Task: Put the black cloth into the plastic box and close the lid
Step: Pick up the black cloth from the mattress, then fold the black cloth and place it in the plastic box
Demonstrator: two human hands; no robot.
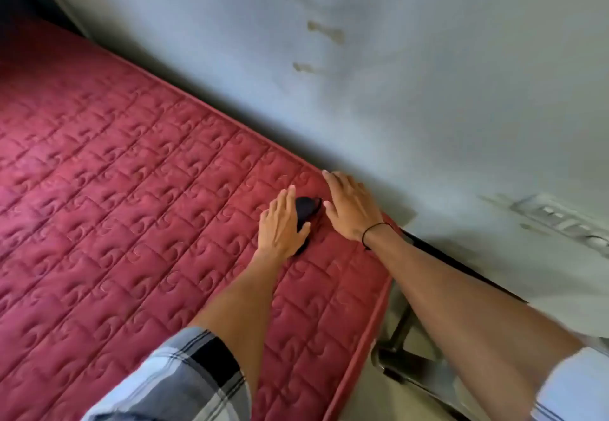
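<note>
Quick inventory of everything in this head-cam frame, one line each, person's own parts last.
black cloth: 1, black, on the mattress between the two hands, partly under the left one
mattress: 1, red quilted, fills left and centre, against the wall
wall: 1, pale grey, stained, right of the mattress
metal frame: 1, grey, below the mattress corner, blurred
plastic box: none in view
wristband: 1, black, right wrist
left hand: 1, flat, open
right hand: 1, flat, open
</note>
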